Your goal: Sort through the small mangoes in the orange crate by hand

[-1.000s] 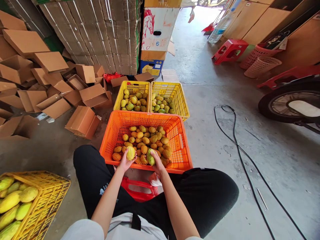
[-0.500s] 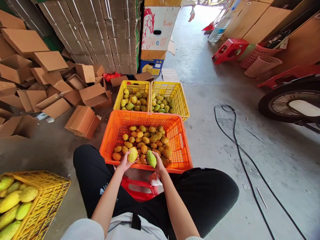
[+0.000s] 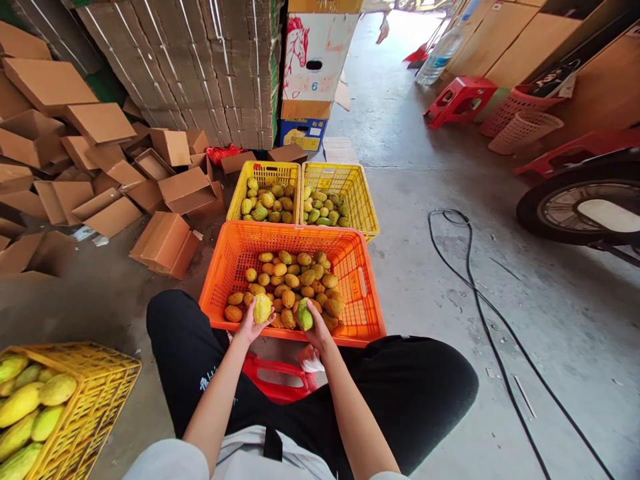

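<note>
Over the near rim of an orange crate (image 3: 373, 267), my left hand (image 3: 251, 328) cups a yellow papaya (image 3: 263, 309), fingers curled under it. My right hand (image 3: 317, 327) grips a green papaya (image 3: 304, 316) from its right side. The two fruits are held apart at about the same height. Below and beyond them, many yellow-orange papayas (image 3: 293, 280) lie loose on the crate's floor. Parts of my fingers are hidden behind the held fruits.
Behind the orange crate stand two yellow crates (image 3: 370, 200) with greener fruit. Another yellow crate (image 3: 100, 380) of larger fruit sits at lower left. Loose cardboard boxes (image 3: 165, 243) litter the left floor. A black cable (image 3: 475, 287) and a motorbike wheel (image 3: 565, 207) are on the right.
Both held papayas have turned slightly in my hands. The yellow one has shifted a little left; the green one is tilted differently. The crates have not moved.
</note>
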A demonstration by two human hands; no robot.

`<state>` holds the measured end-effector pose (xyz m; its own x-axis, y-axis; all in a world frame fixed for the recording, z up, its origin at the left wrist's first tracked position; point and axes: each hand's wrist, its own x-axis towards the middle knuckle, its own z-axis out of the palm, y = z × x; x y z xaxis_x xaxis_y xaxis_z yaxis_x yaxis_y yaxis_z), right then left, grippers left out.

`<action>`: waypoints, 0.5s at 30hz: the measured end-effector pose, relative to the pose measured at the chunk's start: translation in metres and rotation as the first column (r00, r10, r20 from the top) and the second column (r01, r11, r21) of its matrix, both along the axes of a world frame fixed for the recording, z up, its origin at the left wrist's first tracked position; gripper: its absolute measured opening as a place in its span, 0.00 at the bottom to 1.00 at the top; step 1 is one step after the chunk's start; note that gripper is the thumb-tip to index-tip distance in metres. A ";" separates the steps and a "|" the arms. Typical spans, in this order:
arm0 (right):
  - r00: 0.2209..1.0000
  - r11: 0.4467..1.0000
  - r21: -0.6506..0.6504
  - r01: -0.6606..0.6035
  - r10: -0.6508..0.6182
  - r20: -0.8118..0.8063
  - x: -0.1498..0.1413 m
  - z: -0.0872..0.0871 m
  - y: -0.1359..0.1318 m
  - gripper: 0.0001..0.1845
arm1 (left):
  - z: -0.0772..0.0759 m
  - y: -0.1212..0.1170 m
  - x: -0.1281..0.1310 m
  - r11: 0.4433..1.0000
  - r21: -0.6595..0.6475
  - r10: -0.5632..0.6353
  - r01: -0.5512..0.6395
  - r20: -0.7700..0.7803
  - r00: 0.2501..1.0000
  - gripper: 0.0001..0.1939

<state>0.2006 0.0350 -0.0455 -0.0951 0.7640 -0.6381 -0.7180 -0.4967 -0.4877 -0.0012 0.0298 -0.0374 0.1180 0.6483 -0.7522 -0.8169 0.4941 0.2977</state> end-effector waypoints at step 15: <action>0.996 0.997 -0.066 -0.033 0.028 -0.081 0.006 0.001 0.004 0.15 | -0.001 -0.002 0.000 0.999 0.045 -0.016 0.017 -0.031 0.999 0.17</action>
<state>0.2064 0.0392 -0.0449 -0.1704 0.7159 -0.6771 -0.7376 -0.5484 -0.3941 -0.0009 0.0276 -0.0382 0.1059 0.6799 -0.7256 -0.7988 0.4927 0.3452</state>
